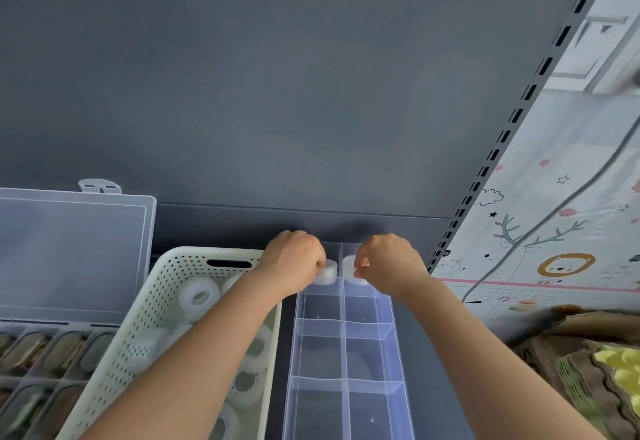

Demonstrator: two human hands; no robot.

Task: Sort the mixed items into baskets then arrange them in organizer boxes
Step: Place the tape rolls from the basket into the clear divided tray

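A clear divided organizer box (pixel 346 356) lies lengthwise on the dark shelf in front of me. My left hand (pixel 294 261) grips a white tape roll (pixel 327 273) over the far left compartment. My right hand (pixel 389 263) grips another white tape roll (pixel 351 271) over the far right compartment. Whether the rolls rest on the box floor I cannot tell. To the left stands a pale perforated basket (pixel 166 301) with several white tape rolls (pixel 200 296) in it; my left forearm crosses over it.
At the far left a second organizer box (pixel 45 356), lid (pixel 69 249) raised, holds dark items in its compartments. The shelf's grey back panel (pixel 277 93) rises behind. A slotted upright (pixel 491 159) bounds the shelf on the right; a patterned mat (pixel 554 231) and brown bags (pixel 588 353) lie beyond.
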